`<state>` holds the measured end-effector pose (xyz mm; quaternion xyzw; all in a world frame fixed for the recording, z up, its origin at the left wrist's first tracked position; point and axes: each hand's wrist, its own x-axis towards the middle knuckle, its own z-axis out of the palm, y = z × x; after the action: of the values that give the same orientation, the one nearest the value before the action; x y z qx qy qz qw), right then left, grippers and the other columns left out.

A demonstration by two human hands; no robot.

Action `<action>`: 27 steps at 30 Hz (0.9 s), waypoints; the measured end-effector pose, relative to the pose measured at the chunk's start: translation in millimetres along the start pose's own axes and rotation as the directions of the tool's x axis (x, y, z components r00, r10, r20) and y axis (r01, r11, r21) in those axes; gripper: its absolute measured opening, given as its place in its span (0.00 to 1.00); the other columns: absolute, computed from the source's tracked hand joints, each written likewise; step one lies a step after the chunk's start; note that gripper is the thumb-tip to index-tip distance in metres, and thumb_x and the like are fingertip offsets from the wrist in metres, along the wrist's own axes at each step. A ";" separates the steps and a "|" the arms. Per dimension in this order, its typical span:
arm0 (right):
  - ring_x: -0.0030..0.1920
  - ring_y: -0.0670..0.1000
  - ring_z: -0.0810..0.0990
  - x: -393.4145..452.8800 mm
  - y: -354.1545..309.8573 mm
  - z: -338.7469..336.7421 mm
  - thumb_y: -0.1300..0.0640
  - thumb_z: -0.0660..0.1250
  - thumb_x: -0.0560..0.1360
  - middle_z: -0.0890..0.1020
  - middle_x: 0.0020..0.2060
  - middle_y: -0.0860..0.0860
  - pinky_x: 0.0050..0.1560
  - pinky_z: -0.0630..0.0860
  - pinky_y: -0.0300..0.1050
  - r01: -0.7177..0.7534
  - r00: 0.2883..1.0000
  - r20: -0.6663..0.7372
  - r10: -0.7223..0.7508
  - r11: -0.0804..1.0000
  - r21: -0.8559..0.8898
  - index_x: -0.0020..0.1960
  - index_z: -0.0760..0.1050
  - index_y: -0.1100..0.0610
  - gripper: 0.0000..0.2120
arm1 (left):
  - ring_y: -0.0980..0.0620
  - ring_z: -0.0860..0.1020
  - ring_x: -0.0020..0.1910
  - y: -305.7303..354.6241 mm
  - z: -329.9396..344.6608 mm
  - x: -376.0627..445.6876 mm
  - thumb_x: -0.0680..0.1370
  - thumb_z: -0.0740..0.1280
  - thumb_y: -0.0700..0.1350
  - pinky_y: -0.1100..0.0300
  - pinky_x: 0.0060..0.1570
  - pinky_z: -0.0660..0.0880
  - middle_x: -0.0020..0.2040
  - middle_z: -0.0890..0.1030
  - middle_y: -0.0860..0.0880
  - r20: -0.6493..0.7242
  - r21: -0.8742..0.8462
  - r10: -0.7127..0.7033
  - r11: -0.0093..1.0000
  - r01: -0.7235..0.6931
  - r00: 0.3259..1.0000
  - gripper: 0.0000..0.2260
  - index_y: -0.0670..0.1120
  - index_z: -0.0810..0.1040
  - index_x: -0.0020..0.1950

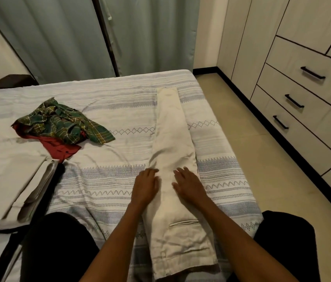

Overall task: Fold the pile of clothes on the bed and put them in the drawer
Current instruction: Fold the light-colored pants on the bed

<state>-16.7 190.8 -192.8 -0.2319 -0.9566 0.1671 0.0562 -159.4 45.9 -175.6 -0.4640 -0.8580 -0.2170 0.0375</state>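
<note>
Both your hands lie flat, fingers spread, on the cream trousers [172,151] stretched lengthwise along the bed [107,186]: left hand [145,185] on their left edge, right hand [187,185] mid-leg. Nothing's in your grip; the drawers [302,94] stand closed, right.

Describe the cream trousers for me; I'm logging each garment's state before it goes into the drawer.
The cream trousers look like plain woven cotton, laid lengthwise on the patterned bedspread, legs stacked into one long strip, hems at the far end, waist nearest the person. A welt pocket shows near the waist. They lie flat, slightly creased, not yet folded short. The left hand and right hand press flat on the thigh area.
</note>
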 end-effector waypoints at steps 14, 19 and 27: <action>0.80 0.61 0.50 154.7 49.4 -3.3 0.41 0.41 0.83 0.56 0.80 0.57 0.78 0.44 0.56 -0.104 0.991 0.071 0.113 0.987 -0.121 0.81 0.54 0.58 0.33 | 0.39 0.64 0.76 -9.5 63.0 122.5 0.83 0.46 0.57 0.42 0.76 0.52 0.76 0.67 0.43 0.318 0.211 -0.101 0.977 0.033 0.943 0.28 0.43 0.68 0.76; 0.80 0.64 0.47 260.2 99.9 -11.4 0.36 0.32 0.78 0.52 0.81 0.54 0.78 0.46 0.60 -0.154 0.985 0.061 0.163 0.979 -0.130 0.82 0.53 0.53 0.39 | 0.39 0.52 0.80 -27.6 79.1 225.3 0.81 0.37 0.62 0.42 0.76 0.50 0.82 0.48 0.46 0.387 0.163 -0.208 0.974 0.155 0.899 0.32 0.51 0.53 0.82; 0.81 0.59 0.47 459.2 174.4 -12.3 0.41 0.46 0.85 0.48 0.81 0.59 0.78 0.45 0.55 -0.183 0.983 0.018 0.184 0.981 -0.059 0.82 0.50 0.45 0.27 | 0.37 0.46 0.79 -92.6 130.4 433.2 0.85 0.47 0.58 0.40 0.75 0.44 0.82 0.45 0.44 0.430 0.110 -0.286 0.958 0.265 0.856 0.27 0.53 0.45 0.82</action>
<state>-347.2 552.7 -227.8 -0.3187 -0.9362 0.1467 0.0227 -462.2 392.9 -209.5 -0.3727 -0.9062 -0.0891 -0.1786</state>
